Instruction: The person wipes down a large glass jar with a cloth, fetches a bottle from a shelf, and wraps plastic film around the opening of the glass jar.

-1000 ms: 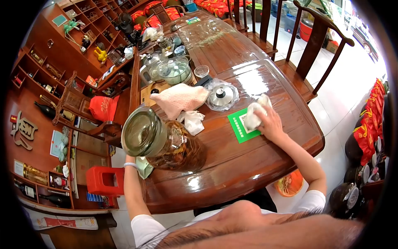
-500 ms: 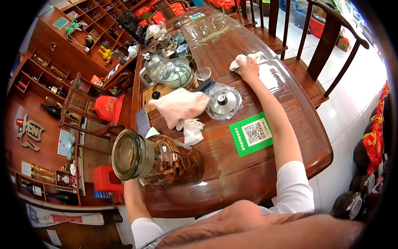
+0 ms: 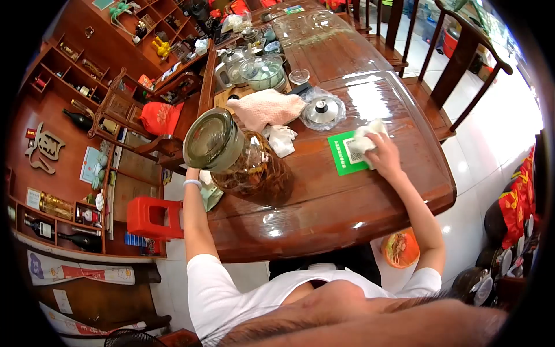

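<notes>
Head view: the left hand (image 3: 193, 173) is mostly hidden by one jar (image 3: 254, 168), finger spread unclear. Right hand (image 3: 384, 155), fingers curled together, holds one white cloth (image 3: 371, 129) over one green card (image 3: 341, 157); beyond lie one pink towel (image 3: 267, 109), one lid (image 3: 321, 107).

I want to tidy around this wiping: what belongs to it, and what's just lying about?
In use: white cloth, right hand, green card partly under the cloth, table.

Apparently just lying about: pink towel, crumpled tissue, plastic-wrapped lid, glass bowl; perhaps the large jar, though the left hand beside it is mostly hidden.
</notes>
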Available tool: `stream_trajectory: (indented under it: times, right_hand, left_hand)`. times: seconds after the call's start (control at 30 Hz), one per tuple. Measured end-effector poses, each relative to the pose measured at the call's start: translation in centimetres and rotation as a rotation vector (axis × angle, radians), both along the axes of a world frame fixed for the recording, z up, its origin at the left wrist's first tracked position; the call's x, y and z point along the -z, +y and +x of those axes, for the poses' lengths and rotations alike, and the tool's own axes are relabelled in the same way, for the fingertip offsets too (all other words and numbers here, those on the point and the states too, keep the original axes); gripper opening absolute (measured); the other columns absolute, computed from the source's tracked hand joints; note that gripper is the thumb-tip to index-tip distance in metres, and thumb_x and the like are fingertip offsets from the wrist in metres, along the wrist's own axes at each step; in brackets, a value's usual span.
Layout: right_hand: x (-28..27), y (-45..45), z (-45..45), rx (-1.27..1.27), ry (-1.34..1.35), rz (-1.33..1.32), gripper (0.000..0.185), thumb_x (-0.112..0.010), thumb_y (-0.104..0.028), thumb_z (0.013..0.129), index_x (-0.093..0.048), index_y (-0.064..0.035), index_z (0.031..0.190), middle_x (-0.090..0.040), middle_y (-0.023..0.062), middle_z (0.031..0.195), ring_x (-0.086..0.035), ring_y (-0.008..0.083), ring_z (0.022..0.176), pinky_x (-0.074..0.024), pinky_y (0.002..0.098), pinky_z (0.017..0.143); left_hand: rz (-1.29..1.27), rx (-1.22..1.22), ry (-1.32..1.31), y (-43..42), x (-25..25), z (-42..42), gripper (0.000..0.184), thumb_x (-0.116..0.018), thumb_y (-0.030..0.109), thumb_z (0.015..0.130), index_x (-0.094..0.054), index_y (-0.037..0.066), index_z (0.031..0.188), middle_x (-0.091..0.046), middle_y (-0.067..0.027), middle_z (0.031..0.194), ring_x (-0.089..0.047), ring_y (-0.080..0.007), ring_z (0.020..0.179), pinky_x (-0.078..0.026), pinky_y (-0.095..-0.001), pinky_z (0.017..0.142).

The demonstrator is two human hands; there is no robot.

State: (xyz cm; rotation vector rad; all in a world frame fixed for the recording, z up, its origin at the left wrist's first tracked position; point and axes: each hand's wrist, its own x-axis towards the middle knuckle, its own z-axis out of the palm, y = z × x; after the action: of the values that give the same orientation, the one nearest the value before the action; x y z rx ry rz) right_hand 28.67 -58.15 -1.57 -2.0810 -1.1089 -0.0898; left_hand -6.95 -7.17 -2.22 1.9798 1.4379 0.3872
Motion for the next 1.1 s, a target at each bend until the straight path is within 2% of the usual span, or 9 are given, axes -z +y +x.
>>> stream_trajectory:
  times: [0.07, 0.33, 0.53, 0.6, 0.67, 0.77, 0.87, 0.93, 1.1]
  right_hand:
    - [0.2, 1.5, -2.1, -0.176, 0.38, 0.358, 0.041, -0.067, -0.015, 0.074, -0.053, -0.0082, 0.112, -0.05, 0.0148, 0.117, -0.052, 0.0318, 0.104, -0.0432, 0.0385, 0.086]
    - [-9.7, 12.7, -13.1, -0.506, 0.178, 0.659, 0.043, -0.066, -0.015, 0.074, -0.049, -0.0078, 0.113, -0.044, 0.0176, 0.121, -0.043, 0.034, 0.113, -0.0355, 0.0391, 0.094]
    - [1.2, 12.3, -16.1, -0.337, 0.721, 0.617, 0.054, -0.069, -0.011, 0.071, -0.044, -0.0082, 0.12, -0.047, 0.014, 0.115, -0.048, 0.0268, 0.107, -0.0388, 0.0334, 0.09]
    - [3.9, 10.9, -16.1, -0.325, 0.513, 0.45, 0.052, -0.063, -0.001, 0.076, -0.041, -0.006, 0.122, -0.048, 0.0079, 0.115, -0.047, 0.016, 0.107, -0.0407, 0.0286, 0.088]
    - [2.7, 9.8, -15.9, -0.313, 0.32, 0.388, 0.051, -0.063, 0.0, 0.077, -0.041, -0.0052, 0.122, -0.05, 0.007, 0.114, -0.048, 0.0157, 0.104, -0.0418, 0.0284, 0.087]
    - [-0.7, 10.5, -15.0, -0.328, 0.558, 0.582, 0.046, -0.061, -0.002, 0.076, -0.043, -0.0051, 0.119, -0.053, 0.0081, 0.107, -0.05, 0.0159, 0.099, -0.0412, 0.0282, 0.086]
    - [-7.1, 11.1, -15.4, -0.408, 0.733, 0.75, 0.044, -0.061, -0.004, 0.076, -0.045, -0.0046, 0.117, -0.052, 0.0073, 0.111, -0.049, 0.0162, 0.1, -0.0396, 0.0282, 0.086]
    - [-8.0, 12.9, -15.0, -0.484, 0.403, 0.738, 0.05, -0.06, 0.0, 0.077, -0.041, -0.0065, 0.122, -0.048, 0.0056, 0.113, -0.047, 0.0127, 0.101, -0.0408, 0.0257, 0.085]
    - [-3.9, 14.5, -17.0, -0.38, 0.461, 0.828, 0.05, -0.06, -0.007, 0.077, -0.039, -0.0027, 0.122, -0.044, 0.0096, 0.119, -0.044, 0.018, 0.108, -0.0356, 0.0298, 0.092]
  left_hand:
    - [0.026, 0.012, 0.005, -0.2, -0.3, 0.4, 0.031, -0.052, 0.026, 0.079, -0.063, -0.003, 0.085, -0.063, -0.0145, 0.076, -0.059, -0.0262, 0.07, -0.046, -0.0366, 0.066]
    - [0.415, -0.051, -0.103, -4.6, -3.6, 1.8, 0.032, -0.053, 0.028, 0.081, -0.062, -0.003, 0.086, -0.064, -0.0137, 0.08, -0.06, -0.0246, 0.079, -0.045, -0.0354, 0.072]
    - [0.106, 0.243, -0.932, -14.7, -6.5, 2.4, 0.038, -0.046, 0.032, 0.091, -0.056, 0.0, 0.108, -0.059, -0.0041, 0.101, -0.055, -0.0131, 0.092, -0.041, -0.0283, 0.083]
    - [0.045, 0.268, -1.071, -18.8, -6.1, 3.6, 0.045, -0.041, 0.038, 0.093, -0.052, 0.0, 0.114, -0.055, -0.0062, 0.112, -0.051, -0.016, 0.103, -0.036, -0.0297, 0.091]
    - [-0.368, 0.223, -1.194, -22.5, -6.6, 4.5, 0.059, -0.036, 0.051, 0.091, -0.042, 0.005, 0.126, -0.047, -0.0079, 0.125, -0.043, -0.0218, 0.115, -0.031, -0.0353, 0.099]
    - [-0.508, 0.249, -1.3, -24.1, -6.7, 5.3, 0.068, -0.029, 0.06, 0.088, -0.04, 0.006, 0.128, -0.046, -0.0073, 0.127, -0.043, -0.0236, 0.116, -0.032, -0.0364, 0.099]
    - [-0.54, 0.308, -1.311, -23.5, -6.2, 5.2, 0.069, -0.028, 0.061, 0.088, -0.04, 0.006, 0.128, -0.046, -0.0076, 0.127, -0.043, -0.0234, 0.115, -0.032, -0.0366, 0.099]
    - [-0.536, 0.274, -1.31, -24.1, -6.7, 5.2, 0.068, -0.028, 0.06, 0.088, -0.041, 0.006, 0.127, -0.046, -0.0076, 0.127, -0.043, -0.0232, 0.116, -0.032, -0.0361, 0.099]
    - [-0.537, 0.229, -1.372, -24.0, -6.0, 5.7, 0.068, -0.03, 0.06, 0.088, -0.042, 0.006, 0.127, -0.046, -0.0071, 0.127, -0.043, -0.0228, 0.115, -0.032, -0.0353, 0.098]
